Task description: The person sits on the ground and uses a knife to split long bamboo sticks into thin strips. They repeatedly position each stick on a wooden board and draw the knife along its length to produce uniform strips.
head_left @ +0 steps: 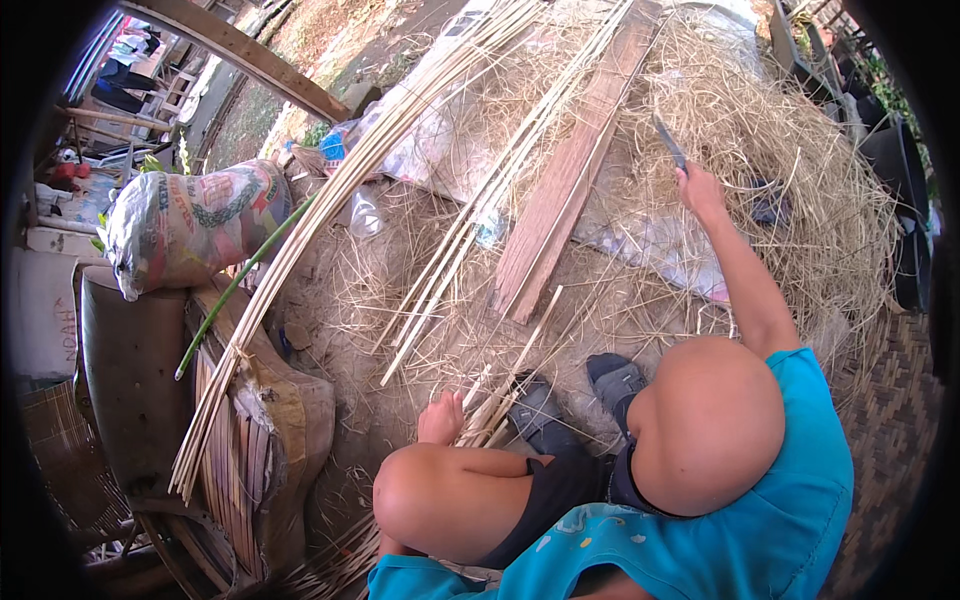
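My right hand (701,190) is stretched out far to the right, its fingers wrapped around the handle of a knife (668,141). The dark blade points up and away, above a heap of pale shavings (775,130). Low in the middle, beside my left knee, my left hand (440,418) is closed on a pale bamboo strip (477,387), whose short end sticks out past the fingers. More bamboo strips (487,420) lie next to that hand, between it and my foot. My knees hide part of the left forearm.
A long brown plank (570,190) lies ahead of my feet, with several loose strips (470,235) alongside. A long bundle of strips (300,235) and a green stick (240,285) rest over worn furniture (300,400) at left. A stuffed sack (195,225) sits behind.
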`<act>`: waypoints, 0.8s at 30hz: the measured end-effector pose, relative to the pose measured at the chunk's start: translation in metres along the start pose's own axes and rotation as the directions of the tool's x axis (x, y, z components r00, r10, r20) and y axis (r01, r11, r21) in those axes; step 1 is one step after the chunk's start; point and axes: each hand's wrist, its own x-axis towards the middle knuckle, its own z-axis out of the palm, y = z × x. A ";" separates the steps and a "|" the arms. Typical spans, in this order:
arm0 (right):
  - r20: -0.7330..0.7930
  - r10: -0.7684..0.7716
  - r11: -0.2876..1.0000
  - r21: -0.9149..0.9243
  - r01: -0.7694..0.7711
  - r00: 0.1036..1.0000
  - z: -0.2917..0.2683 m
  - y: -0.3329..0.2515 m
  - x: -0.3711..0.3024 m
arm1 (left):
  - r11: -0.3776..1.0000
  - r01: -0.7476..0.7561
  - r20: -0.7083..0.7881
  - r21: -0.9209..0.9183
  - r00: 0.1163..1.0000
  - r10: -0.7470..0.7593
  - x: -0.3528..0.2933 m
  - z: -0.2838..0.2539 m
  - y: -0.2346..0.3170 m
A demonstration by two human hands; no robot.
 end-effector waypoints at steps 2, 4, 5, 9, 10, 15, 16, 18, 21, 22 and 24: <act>0.218 -0.083 0.979 0.202 0.038 0.972 -0.012 -0.085 -0.034 | 0.974 -0.028 0.004 -0.226 1.000 0.029 -0.008 0.016 -0.032; 0.352 -0.293 0.930 0.319 0.181 0.889 -0.005 -0.126 -0.100 | 0.914 -0.080 -0.018 -0.398 0.997 0.080 -0.002 0.024 -0.011; 0.314 -0.512 0.845 0.351 0.403 0.800 0.011 -0.149 -0.156 | 0.896 -0.077 -0.036 -0.438 0.997 0.068 0.007 0.007 0.012; 0.551 -0.705 0.680 0.345 0.647 0.447 -0.003 -0.179 -0.214 | 0.846 0.028 -0.075 -0.532 0.994 -0.080 -0.054 0.047 -0.052; 0.420 -0.597 0.802 0.283 0.527 0.684 0.013 -0.155 -0.175 | 0.818 0.099 -0.070 -0.567 0.983 -0.168 -0.074 0.056 -0.076; 0.268 -0.388 0.893 0.345 0.288 0.882 0.024 -0.140 -0.132 | 0.767 0.291 0.238 -0.572 0.954 -0.184 -0.027 0.027 -0.074; 0.285 -0.482 0.850 0.380 0.364 0.829 0.016 -0.157 -0.151 | 0.739 0.331 0.297 -0.587 0.937 -0.184 -0.012 0.030 -0.060; 0.317 -0.648 0.752 0.407 0.518 0.692 0.011 -0.178 -0.184 | 0.634 0.142 0.176 -0.760 0.984 -0.010 0.030 0.013 0.012; 0.370 -0.828 0.547 0.366 0.753 0.422 -0.005 -0.169 -0.202 | 0.733 -0.086 0.010 -0.675 0.992 0.126 0.044 0.028 0.012; 0.341 -0.615 0.788 0.294 0.540 0.711 0.002 -0.145 -0.167 | 0.713 -0.020 0.088 -0.701 0.990 0.114 0.028 0.038 -0.015; 0.252 -0.334 0.928 0.259 0.269 0.908 0.002 -0.118 -0.090 | 0.666 0.068 0.174 -0.743 0.980 0.094 0.006 0.048 -0.063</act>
